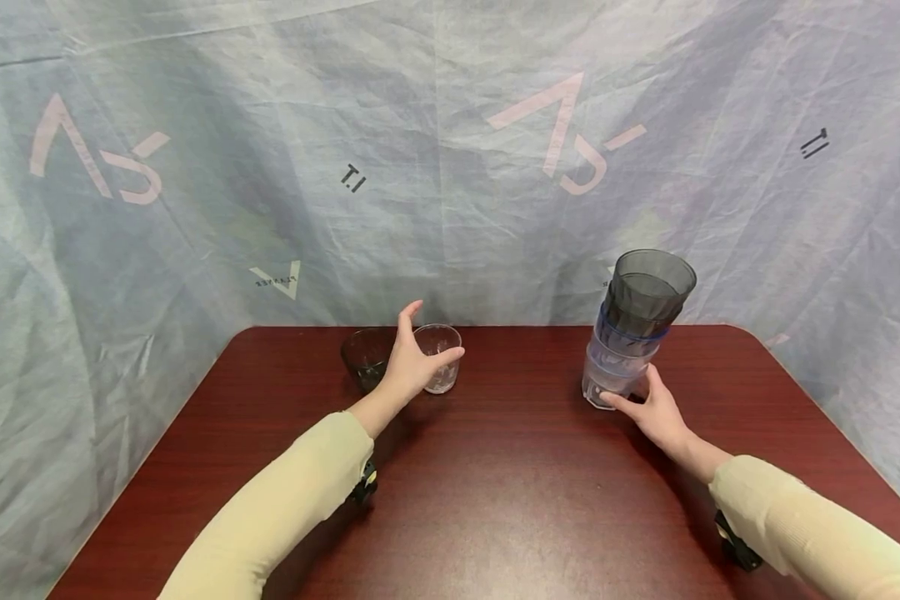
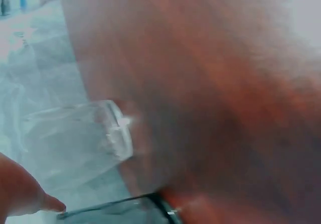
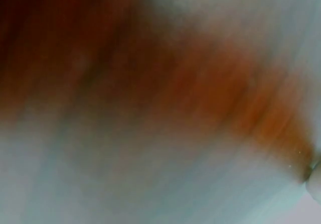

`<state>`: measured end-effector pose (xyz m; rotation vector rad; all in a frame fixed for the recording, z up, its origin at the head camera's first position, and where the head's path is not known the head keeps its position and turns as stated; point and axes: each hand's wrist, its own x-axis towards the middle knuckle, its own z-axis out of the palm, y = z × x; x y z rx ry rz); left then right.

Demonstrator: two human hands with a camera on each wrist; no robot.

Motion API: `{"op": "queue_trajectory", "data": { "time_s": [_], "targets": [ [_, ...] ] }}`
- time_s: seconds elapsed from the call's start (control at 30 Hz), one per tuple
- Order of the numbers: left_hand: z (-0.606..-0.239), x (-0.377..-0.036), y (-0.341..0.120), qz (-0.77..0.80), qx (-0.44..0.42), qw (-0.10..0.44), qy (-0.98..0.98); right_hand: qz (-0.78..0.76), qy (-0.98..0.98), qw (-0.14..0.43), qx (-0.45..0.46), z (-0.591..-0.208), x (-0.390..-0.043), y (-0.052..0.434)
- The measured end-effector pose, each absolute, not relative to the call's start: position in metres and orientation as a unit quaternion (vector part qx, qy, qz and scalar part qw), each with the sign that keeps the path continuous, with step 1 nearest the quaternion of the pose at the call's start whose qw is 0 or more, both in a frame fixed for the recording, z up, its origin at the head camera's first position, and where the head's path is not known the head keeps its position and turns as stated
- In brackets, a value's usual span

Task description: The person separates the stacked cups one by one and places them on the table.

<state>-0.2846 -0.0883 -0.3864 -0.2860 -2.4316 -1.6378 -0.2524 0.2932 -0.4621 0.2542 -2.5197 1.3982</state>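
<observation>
Dark red table [image 1: 495, 500] with two glasses [image 1: 438, 354] and a cup stack [image 1: 633, 333].

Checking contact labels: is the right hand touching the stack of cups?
Touching. The head view shows the right hand with fingers against the bottom clear cup of the stack of cups, at its base on the table.

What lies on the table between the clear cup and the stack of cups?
Nothing: in the head view, only bare table lies between the clear cup and the stack of cups.
</observation>
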Motion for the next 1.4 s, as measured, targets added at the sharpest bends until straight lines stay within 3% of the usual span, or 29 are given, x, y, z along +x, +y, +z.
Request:
{"op": "queue_trajectory", "data": {
  "time_s": [0.83, 1.4],
  "targets": [
    [-0.282, -0.285, 0.026, -0.598, -0.288, 0.076, -0.744, 0.485, -0.861, 0.124, 0.092, -0.461, -0.252, 0.294],
    [-0.295, -0.291, 0.091, -0.629, -0.289, 0.055, -0.719, 0.481, -0.862, 0.129, 0.096, -0.462, -0.252, 0.293]
  ]
}}
